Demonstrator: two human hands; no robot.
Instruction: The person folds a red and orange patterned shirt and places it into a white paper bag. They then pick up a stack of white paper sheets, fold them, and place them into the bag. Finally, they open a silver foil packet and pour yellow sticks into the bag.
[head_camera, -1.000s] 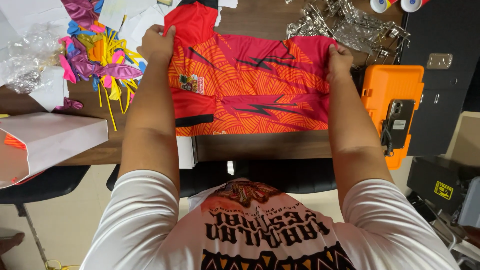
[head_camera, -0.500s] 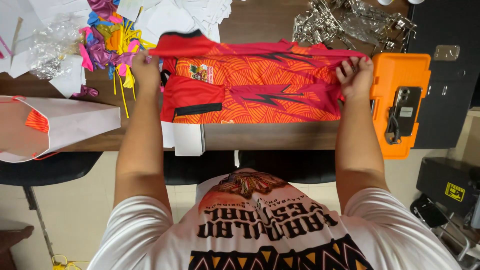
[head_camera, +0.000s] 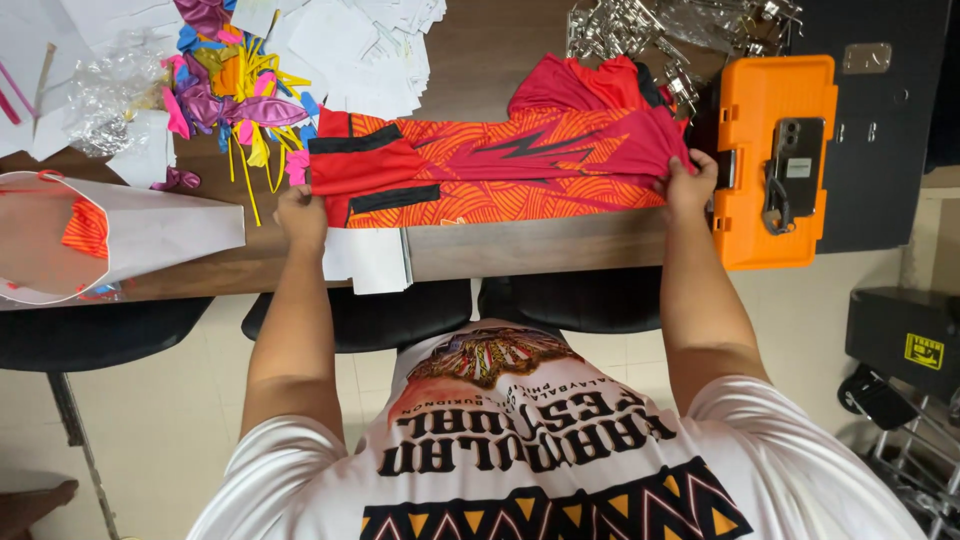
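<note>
Jersey (head_camera: 490, 165), folded, pinched by left hand (head_camera: 300, 212) and right hand (head_camera: 688, 183) on tabletop (head_camera: 520, 245); uneven pull may skew fold.

We see a dark brown wooden table (head_camera: 540, 245) running across the frame, above a floor of pale cream tiles (head_camera: 160, 420). A black padded chair seat (head_camera: 560, 305) sits tucked under the table's near edge, and another black seat (head_camera: 90, 335) on a thin metal leg stands at the left. Light falls evenly.

workshop | wooden worktable (head_camera: 520, 245) | orange tool case (head_camera: 765, 165) | metal clips (head_camera: 640, 30)
</note>
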